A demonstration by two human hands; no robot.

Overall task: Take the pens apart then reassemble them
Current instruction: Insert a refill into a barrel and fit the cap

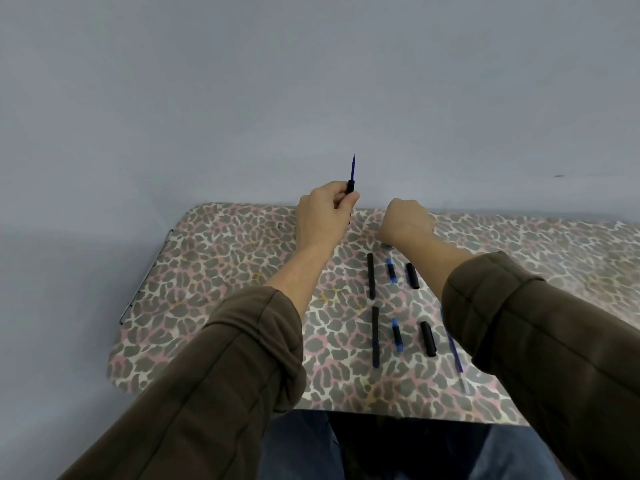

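My left hand [323,216] grips a black pen barrel [350,187] held upright above the table's far edge, with a blue refill [353,168] sticking up out of it. My right hand [405,221] is curled into a fist low over the table; a bit of blue shows just under it, and whether it holds anything is hidden. On the table lie two rows of pen parts: long black barrels [371,280] [375,337], short blue-tipped pieces [390,270] [397,335], black caps [412,275] [428,338]. A loose blue refill [453,344] lies partly under my right sleeve.
The table [225,271] wears a leopard-print cover and stands against a plain grey wall. Its left edge has a metal rim [145,275]. My knees in jeans [301,445] show below the near edge.
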